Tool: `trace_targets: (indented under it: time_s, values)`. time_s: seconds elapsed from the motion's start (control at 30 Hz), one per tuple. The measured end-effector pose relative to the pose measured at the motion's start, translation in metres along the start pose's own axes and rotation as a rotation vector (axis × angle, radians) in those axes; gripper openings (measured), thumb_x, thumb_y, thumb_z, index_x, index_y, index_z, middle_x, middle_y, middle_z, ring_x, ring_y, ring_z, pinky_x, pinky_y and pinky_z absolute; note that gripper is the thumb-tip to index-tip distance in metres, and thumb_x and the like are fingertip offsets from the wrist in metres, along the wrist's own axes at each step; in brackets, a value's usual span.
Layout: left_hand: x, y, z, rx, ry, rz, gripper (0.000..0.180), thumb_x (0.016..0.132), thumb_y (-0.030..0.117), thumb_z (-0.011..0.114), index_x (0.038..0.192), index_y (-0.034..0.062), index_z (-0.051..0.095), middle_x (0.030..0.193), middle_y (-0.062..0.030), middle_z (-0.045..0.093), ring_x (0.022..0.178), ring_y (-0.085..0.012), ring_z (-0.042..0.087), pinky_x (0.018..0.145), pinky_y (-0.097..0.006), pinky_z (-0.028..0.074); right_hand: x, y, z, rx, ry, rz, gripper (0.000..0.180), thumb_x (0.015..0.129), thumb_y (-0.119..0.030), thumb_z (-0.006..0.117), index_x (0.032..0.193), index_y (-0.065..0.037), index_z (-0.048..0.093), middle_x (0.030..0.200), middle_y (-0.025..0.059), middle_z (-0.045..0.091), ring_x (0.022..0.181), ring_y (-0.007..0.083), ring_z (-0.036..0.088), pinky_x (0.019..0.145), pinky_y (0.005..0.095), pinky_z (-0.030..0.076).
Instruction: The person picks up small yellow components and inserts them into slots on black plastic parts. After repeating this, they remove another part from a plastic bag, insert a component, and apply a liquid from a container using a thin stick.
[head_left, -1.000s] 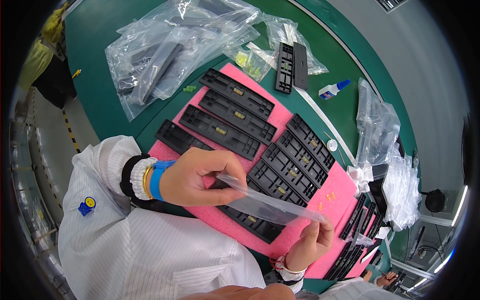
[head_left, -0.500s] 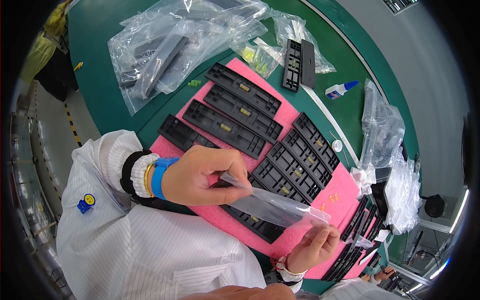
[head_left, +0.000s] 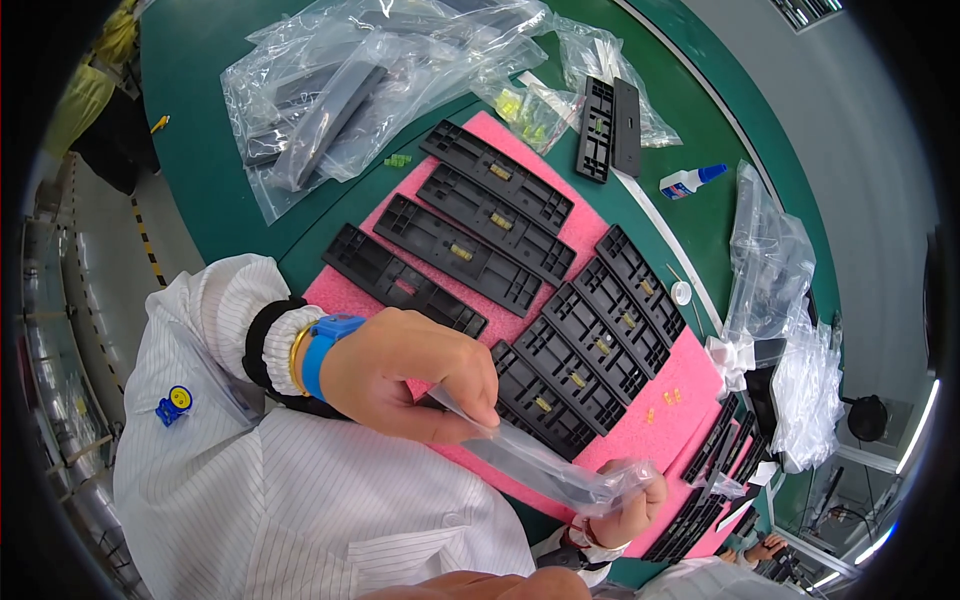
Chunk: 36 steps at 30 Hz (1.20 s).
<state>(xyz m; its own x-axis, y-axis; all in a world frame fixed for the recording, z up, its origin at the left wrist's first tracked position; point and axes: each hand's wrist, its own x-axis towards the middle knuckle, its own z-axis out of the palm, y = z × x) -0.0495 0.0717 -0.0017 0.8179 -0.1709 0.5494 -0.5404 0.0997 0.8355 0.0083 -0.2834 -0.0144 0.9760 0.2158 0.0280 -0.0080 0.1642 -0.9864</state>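
A narrow clear plastic bag (head_left: 540, 465) stretches between my two hands, low over the near edge of the pink foam mat (head_left: 660, 410). My left hand (head_left: 415, 375), with a blue wristband, pinches one end between thumb and fingers. At the other end my right hand (head_left: 632, 505) is closed on the bag, its fingers partly hidden behind the crumpled plastic. Something dark shows beside the left fingers; I cannot tell what it is. Beyond the hands lie rows of black plastic bars (head_left: 458, 255), most with a small yellowish vial at mid-length. One bar (head_left: 404, 280) shows a reddish middle instead.
Large clear bags (head_left: 330, 110) of dark bars lie at the far left. Two black bars (head_left: 597, 130) and a blue-capped glue bottle (head_left: 692, 182) lie at the far side. Crumpled plastic (head_left: 775, 300) is at the right. Another person's hand (head_left: 768, 546) shows at lower right.
Both hands have moved slightly nearer to me with the bag. Its right end is now bunched up over my right hand. More of the bar with the reddish middle is uncovered.
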Motion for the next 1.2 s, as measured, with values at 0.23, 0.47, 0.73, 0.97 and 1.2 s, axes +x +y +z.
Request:
trace_targets:
  time_s: [0.23,0.47,0.73,0.97,1.2]
  values:
    - [-0.010,0.012,0.003,-0.002,-0.063,-0.045,0.030,0.083,0.000,0.085,0.109,0.0085,0.073,0.098,-0.0077,0.074,0.084,-0.0254,0.074,0.065,-0.032,0.057,0.030,-0.002,-0.007,0.127,-0.603,-0.185,0.013,0.084,-0.005,0.074,0.091,0.006,0.075,0.071,0.0170,0.071,0.050,0.0234,0.058,0.049,0.0324,0.042]
    - [-0.009,0.016,-0.001,0.135,-0.128,0.044,0.031,0.083,0.001,0.085,0.110,0.0097,0.072,0.098,-0.0065,0.074,0.084,-0.0260,0.074,0.065,-0.033,0.056,0.034,-0.031,0.010,-0.257,-0.716,-0.215,0.030,0.071,-0.008,0.086,0.098,0.002,0.080,0.084,0.0137,0.077,0.065,0.0212,0.064,0.060,0.0336,0.046]
    - [0.000,0.024,-0.001,0.322,0.204,-0.003,0.015,0.091,-0.001,0.078,0.099,0.0029,0.066,0.096,-0.0081,0.069,0.071,-0.0144,0.062,0.064,-0.027,0.050,0.019,-0.029,0.018,-0.427,-0.433,-0.163,0.022,0.074,-0.003,0.085,0.094,0.002,0.076,0.095,0.0114,0.073,0.082,0.0199,0.067,0.072,0.0332,0.050]
    - [0.003,0.049,-0.059,0.372,0.582,0.180,0.007,0.104,0.001,0.058,0.099,0.0058,0.059,0.108,-0.0079,0.067,0.091,-0.0122,0.063,0.084,-0.027,0.049,0.012,-0.030,-0.003,-0.064,-0.181,0.031,0.015,0.095,-0.005,0.074,0.104,0.006,0.070,0.096,0.0125,0.071,0.065,0.0122,0.064,0.049,0.0207,0.044]
    - [-0.015,0.128,-0.081,0.430,0.814,0.455,0.014,0.099,-0.008,0.047,0.094,0.0044,0.051,0.107,-0.0201,0.064,0.086,-0.0275,0.065,0.085,-0.035,0.050,-0.024,-0.024,0.011,-0.105,-0.166,0.058,0.015,0.095,0.000,0.074,0.106,0.008,0.070,0.100,0.0159,0.072,0.076,0.0186,0.071,0.063,0.0280,0.058]
